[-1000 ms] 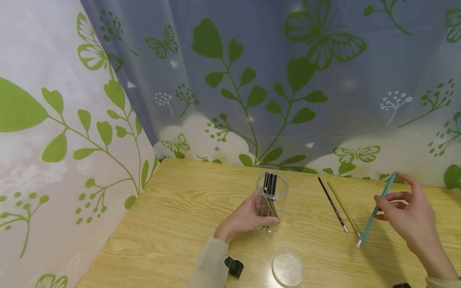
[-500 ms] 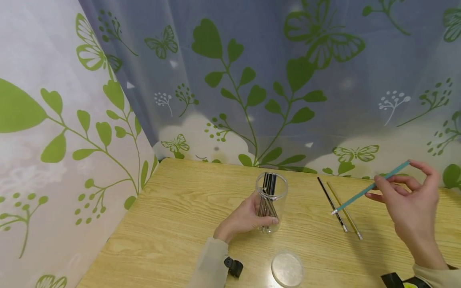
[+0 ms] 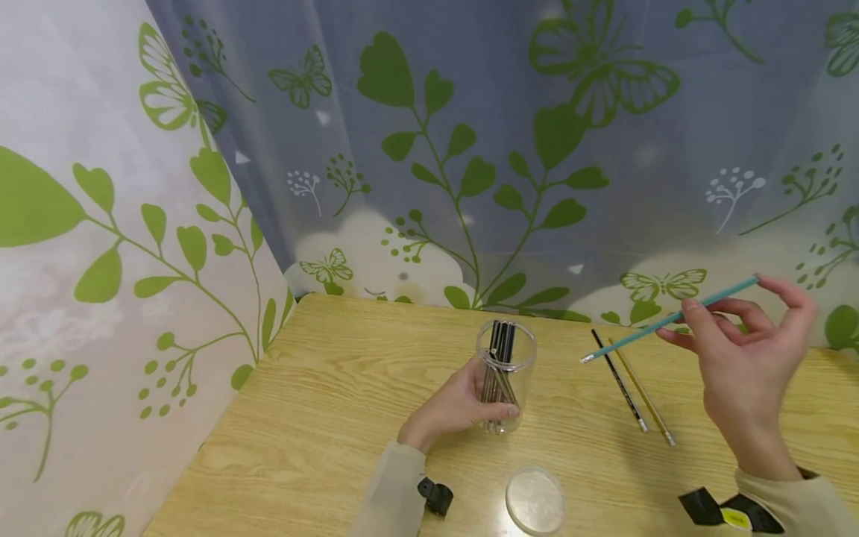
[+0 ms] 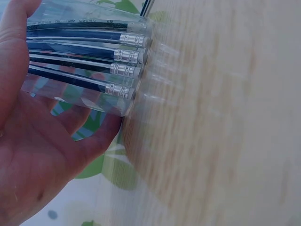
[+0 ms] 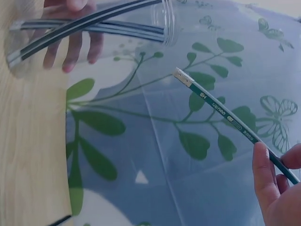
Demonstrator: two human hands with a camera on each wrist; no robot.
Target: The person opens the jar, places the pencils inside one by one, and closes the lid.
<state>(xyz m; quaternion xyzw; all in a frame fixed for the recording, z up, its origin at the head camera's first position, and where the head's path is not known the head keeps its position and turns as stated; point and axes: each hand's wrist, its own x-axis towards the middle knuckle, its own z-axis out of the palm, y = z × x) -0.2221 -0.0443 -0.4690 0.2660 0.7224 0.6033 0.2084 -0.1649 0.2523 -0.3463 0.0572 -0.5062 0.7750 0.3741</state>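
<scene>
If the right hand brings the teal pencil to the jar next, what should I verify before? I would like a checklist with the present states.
1. Teal pencil held: ok, the right hand pinches it.
2. Jar steadied: ok, the left hand grips it.
3. Jar mouth uncovered: ok, the clear round disc lies apart on the table.
4. Eraser end over the jar mouth: not ok, it is off to the jar's right in the head view.
5. Teal pencil upright: not ok, it slants, eraser end lower.
6. Enough room among the dark pencils: cannot tell for certain.
</scene>
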